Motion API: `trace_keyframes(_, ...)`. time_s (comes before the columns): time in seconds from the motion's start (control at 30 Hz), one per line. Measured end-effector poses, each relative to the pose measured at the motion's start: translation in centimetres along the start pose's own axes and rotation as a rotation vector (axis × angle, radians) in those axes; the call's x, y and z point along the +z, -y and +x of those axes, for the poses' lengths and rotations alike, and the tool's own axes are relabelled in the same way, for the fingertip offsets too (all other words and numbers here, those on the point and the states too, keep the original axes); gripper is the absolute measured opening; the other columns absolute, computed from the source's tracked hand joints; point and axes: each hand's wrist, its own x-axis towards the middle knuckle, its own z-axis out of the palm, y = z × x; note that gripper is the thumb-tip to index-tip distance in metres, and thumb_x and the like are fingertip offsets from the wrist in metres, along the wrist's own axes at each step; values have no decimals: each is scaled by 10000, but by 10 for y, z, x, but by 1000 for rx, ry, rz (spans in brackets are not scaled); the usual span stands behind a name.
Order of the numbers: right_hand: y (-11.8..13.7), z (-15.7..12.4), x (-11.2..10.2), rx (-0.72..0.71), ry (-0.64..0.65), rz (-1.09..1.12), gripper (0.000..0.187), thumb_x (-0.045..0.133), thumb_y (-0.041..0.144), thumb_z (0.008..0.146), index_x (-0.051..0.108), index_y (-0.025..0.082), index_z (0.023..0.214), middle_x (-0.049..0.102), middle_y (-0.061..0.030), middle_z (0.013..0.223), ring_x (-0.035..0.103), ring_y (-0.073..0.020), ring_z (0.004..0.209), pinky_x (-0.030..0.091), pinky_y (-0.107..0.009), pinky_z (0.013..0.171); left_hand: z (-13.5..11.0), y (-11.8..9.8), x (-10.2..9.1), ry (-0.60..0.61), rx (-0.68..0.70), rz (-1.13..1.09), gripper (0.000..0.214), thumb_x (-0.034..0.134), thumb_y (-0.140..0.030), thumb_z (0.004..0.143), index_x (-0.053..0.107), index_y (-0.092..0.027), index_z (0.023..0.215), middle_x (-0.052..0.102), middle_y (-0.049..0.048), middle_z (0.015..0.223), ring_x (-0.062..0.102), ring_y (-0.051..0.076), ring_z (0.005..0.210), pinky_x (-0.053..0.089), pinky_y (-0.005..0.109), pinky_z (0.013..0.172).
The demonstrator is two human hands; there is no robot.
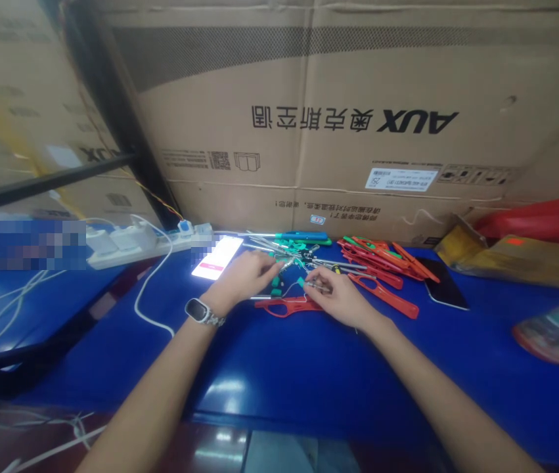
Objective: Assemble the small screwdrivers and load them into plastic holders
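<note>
2 hands are at work over the small parts on the desk [240, 368]. The right hand [341, 292] is closed in a fingertip pinch on a small wired part [314, 286], with a green piece at its left end and a thin pale wire below. The left hand [252, 270] is narrowed, its fingertips at a small metallic part [286, 264]; whether that part is gripped or only touched cannot be told.

Step in hand, as judged: fine positioning of the wired part, with the hands near each other but apart. The next move calls for a steady right-hand pinch, slack in the wire, and clearance from the neighbouring rods.

Just below the hands, 1 red frame [295, 305] lies flat, its right end reaching under the right hand. Beyond the fingertips lies a loose heap of rods and green pieces [303, 251], with a blue piece [303, 235] at its far edge. To the right is a pile of red pieces [375, 255].

Farther out, a lit phone [220, 256] lies beside the left hand and a dark phone [445, 284] lies right of the red pile. A large carton [348, 72] stands behind the desk.
</note>
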Motion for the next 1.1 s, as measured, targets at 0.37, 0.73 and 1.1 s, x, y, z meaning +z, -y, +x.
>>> trace_keyframes(0.37,-5,-1,4,-11,3,-94,180,578,409,903,599,233,931,611,24,707,559,-149,608,433,-276,599,-3,8,11,-1,-196,-121,220,599,-368,872,680,-188,775,702,31,720,602,166,644,400,278,599)
trace_keyframes(0.73,-5,4,1,19,14,-79,237,451,286,928,652,219,1035,673,-22,819,594,-173,684,456,-299,639,-4,-17,10,165,-35,-319,254,742,-424,784,716,-190,878,716,29,880,621,174,808,464,286,729)
trace_keyframes(1.1,-2,1,2,-36,41,-42,104,586,276,870,590,218,957,624,10,787,520,-140,650,411,-271,618,-6,2,12,302,-131,-412,203,646,-359,845,731,-184,904,722,24,788,631,154,700,460,269,660)
